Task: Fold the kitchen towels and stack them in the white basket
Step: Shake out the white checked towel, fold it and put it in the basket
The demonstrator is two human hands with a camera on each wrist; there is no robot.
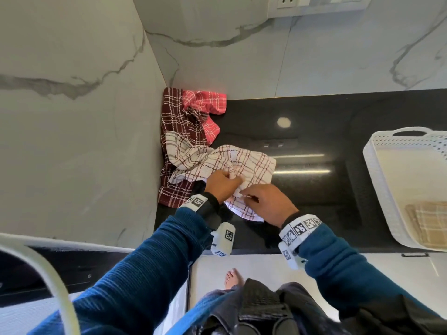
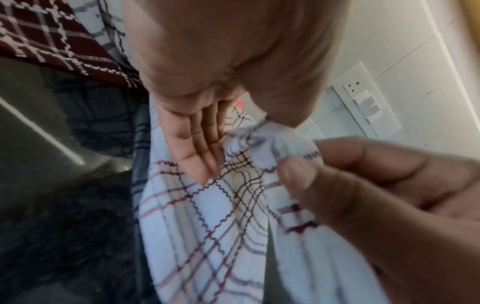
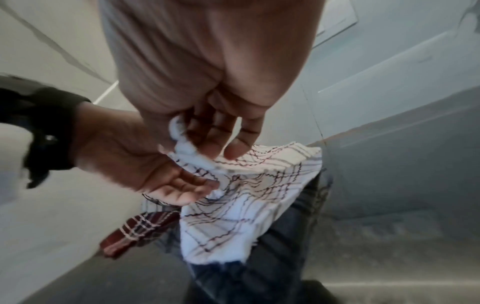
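A white towel with thin red and dark checks lies crumpled on the black countertop, part of it lifted. My left hand pinches a bunched part of it, thumb against fingers. Just to its right, my right hand pinches the same bunch of the towel between thumb and fingers. From the right wrist, the right hand's fingers close on the bunch of the towel, with my left hand beside them. The white basket stands at far right, a folded beige towel inside.
A maroon checked towel and a red checked towel are heaped in the counter's back left corner, against the marble walls. A switch plate is on the back wall. The counter's front edge runs just below my wrists.
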